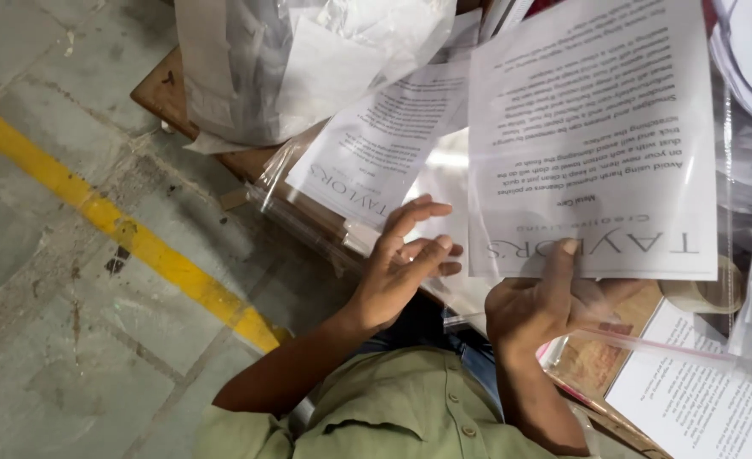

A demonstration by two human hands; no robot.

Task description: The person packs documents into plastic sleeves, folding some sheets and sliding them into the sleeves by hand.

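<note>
Up close, the right hand (546, 302) pinches the bottom edge of a large printed sheet (593, 127), thumb pressed on the printed face and the other fingers folded behind the paper. That sheet is white with lines of dark text and a pale heading, and it lies tilted over the wooden tabletop (167, 89); take this sheet as the landmark for the rest.

Just to the left of the sheet, the left hand (405, 259) hovers with its fingers spread and slightly curled, fingertips touching a clear plastic sleeve (308, 204) and not closed on anything. Whether it actually presses the sleeve down cannot be told. Beyond that hand, still left of the sheet, a second printed leaflet (384, 140) of the same kind lies partly under the sheet's left edge. Farther up and left of the sheet sits a heap of crumpled clear plastic bags (308, 59) with paper inside.

Below the sheet's right corner a roll of tape (707, 293) peeks out, touching the sheet's lower edge. Lower right of the sheet lies another printed page (690, 399), with a thin clear bag edge crossing above it. Well to the left of the sheet, a yellow painted line (121, 225) runs diagonally across the grey concrete floor (44, 357). Below the sheet, the person's green buttoned shirt (393, 408) fills the bottom of the view.
</note>
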